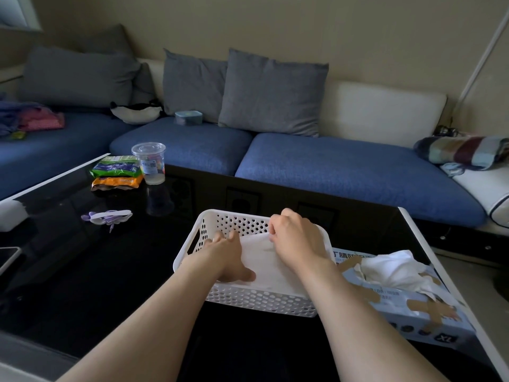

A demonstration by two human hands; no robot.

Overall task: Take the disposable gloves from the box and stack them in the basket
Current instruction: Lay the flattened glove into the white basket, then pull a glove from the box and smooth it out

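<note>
Gloves are lying as a flat white layer inside the basket, so stacking is under way; the black counter is carrying everything; the box, just beside the basket's right side, is spilling a white bunch from its opening, so more is waiting to be pulled; the left hand is pressing flat on the layer; the right hand is pinching its far edge with curled fingers.

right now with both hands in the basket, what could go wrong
The glove stack looks limp: lifting the right hand, which seems to pinch its far edge, could drag it askew once the left hand stops pressing. The white basket may slide on the glossy table. The bunched gloves hanging out of the glove box could spill.
</note>
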